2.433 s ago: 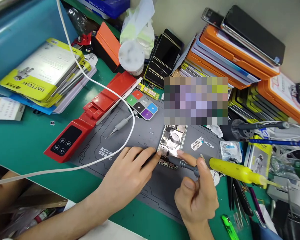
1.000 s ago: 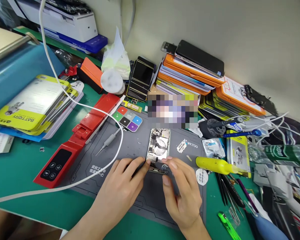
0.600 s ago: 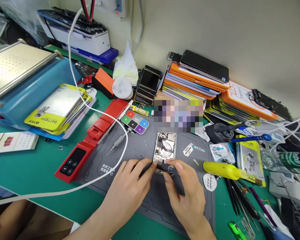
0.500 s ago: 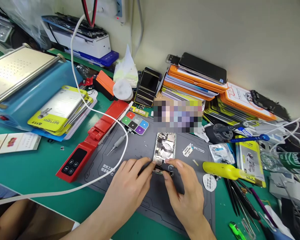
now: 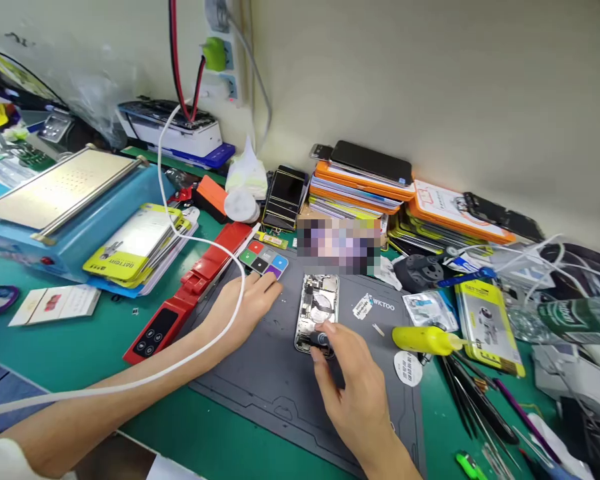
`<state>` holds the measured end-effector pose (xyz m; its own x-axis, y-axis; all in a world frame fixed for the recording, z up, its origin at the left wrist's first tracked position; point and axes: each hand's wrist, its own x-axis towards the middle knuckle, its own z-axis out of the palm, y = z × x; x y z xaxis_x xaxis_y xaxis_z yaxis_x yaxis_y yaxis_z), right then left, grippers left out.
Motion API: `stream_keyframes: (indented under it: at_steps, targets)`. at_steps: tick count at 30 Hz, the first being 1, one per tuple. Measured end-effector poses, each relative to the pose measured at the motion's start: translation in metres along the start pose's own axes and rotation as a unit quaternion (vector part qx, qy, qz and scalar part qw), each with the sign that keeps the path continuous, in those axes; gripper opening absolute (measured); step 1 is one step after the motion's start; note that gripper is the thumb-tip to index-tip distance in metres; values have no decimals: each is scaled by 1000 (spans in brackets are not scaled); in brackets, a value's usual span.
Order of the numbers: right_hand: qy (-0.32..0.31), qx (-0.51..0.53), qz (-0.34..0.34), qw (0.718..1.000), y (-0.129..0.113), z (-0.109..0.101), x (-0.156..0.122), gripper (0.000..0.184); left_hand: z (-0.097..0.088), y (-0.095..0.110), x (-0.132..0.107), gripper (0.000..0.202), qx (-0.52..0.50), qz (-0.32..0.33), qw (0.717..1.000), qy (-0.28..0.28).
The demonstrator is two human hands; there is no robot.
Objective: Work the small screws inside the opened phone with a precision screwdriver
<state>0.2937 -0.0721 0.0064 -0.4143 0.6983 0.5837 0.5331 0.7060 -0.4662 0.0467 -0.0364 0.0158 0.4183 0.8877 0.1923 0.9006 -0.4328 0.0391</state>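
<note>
An opened phone (image 5: 323, 307) with its inner parts bare lies on the grey work mat (image 5: 280, 393). My right hand (image 5: 353, 377) is at its lower end, with thumb and index finger around a small dark ringed piece (image 5: 322, 339) over the phone. To the left, my left hand (image 5: 247, 307) lies away from the phone, its bent fingers at the lower edge of a tray of coloured squares (image 5: 264, 259). What those fingers hold, if anything, is hidden beneath the hand. A white cable (image 5: 241, 293) crosses in front of my left hand.
A red device with buttons (image 5: 155, 333) stands left of the mat. Right of the phone lie a yellow bottle (image 5: 423, 340), a round white label (image 5: 408, 369) and several tweezers (image 5: 460, 387). Stacked boxes (image 5: 363, 180) line the wall; a blue heating plate (image 5: 70, 193) sits far left.
My left hand has left the phone and moved left and away to the coloured tray, covering the grey pen-like tool there. My right hand stays at the phone. The view has shifted.
</note>
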Motion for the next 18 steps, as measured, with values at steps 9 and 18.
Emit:
stream_keyframes:
  at_steps: [9, 18]
  targets:
    - [-1, 10, 6, 1000, 0, -2, -1, 72, -2, 7, 3, 28, 33, 57, 998, -15]
    - [-4, 15, -4, 1000, -3, -3, 1, 71, -15, 3, 15, 22, -110, -13, 993, -30]
